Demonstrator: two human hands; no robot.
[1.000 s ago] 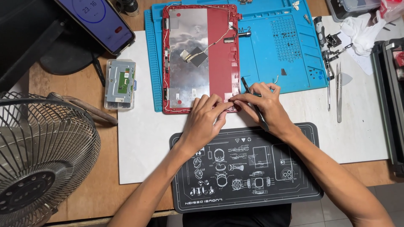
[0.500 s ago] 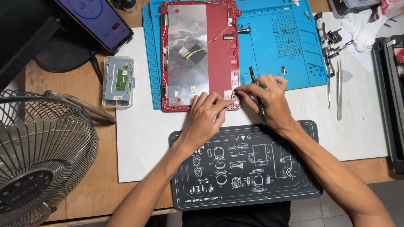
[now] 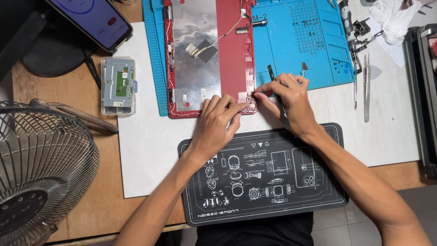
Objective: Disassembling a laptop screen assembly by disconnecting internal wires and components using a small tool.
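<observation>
A red laptop lid shell (image 3: 232, 54) with a silver foil panel and thin cables lies on a blue work mat (image 3: 309, 41). My left hand (image 3: 218, 123) rests on the shell's near right corner, fingertips pressing the red edge. My right hand (image 3: 287, 98) holds a thin black tool (image 3: 278, 95) like a pen, and its fingertips pinch at the same corner, almost touching the left fingers. What sits between the fingertips is too small to make out.
A black printed mat (image 3: 273, 191) lies under my forearms on a white sheet (image 3: 150, 150). A small part in a clear box (image 3: 118, 85), a phone (image 3: 91, 18) and a fan (image 3: 41, 173) are at left. Tweezers (image 3: 366, 86) and drivers lie at right.
Both hands have stayed at the shell's near right corner. My right hand's fingertips have closed in toward the left fingers, and the view has drifted slightly.
</observation>
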